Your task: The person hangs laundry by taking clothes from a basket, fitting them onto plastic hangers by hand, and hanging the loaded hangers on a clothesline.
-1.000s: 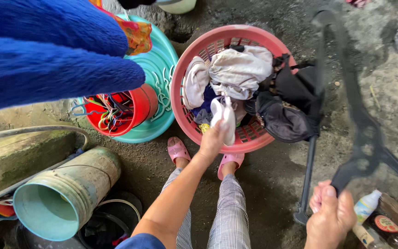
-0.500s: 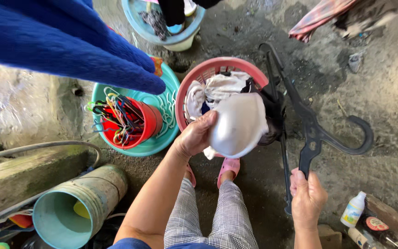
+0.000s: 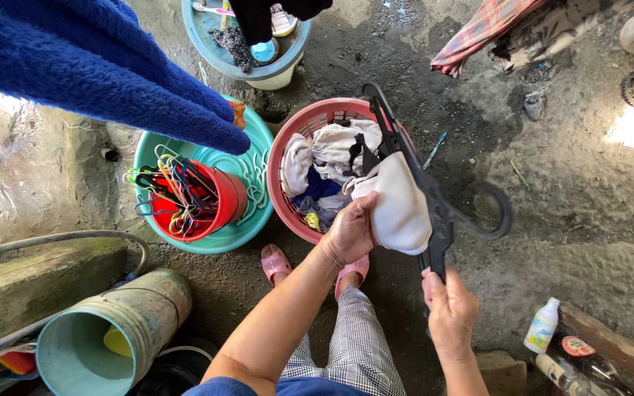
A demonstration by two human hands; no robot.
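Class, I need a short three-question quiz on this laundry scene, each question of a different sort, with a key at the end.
1. True or false: the left hand holds a white garment against the black hanger.
2. Which does the right hand grip? A) a bottle B) the hanger's lower end C) the hose
3. Fill in: the spare hangers sit in a ____ bucket inside the teal basin.

Key
1. True; the pink basket of clothes lies just beyond.
2. B
3. red
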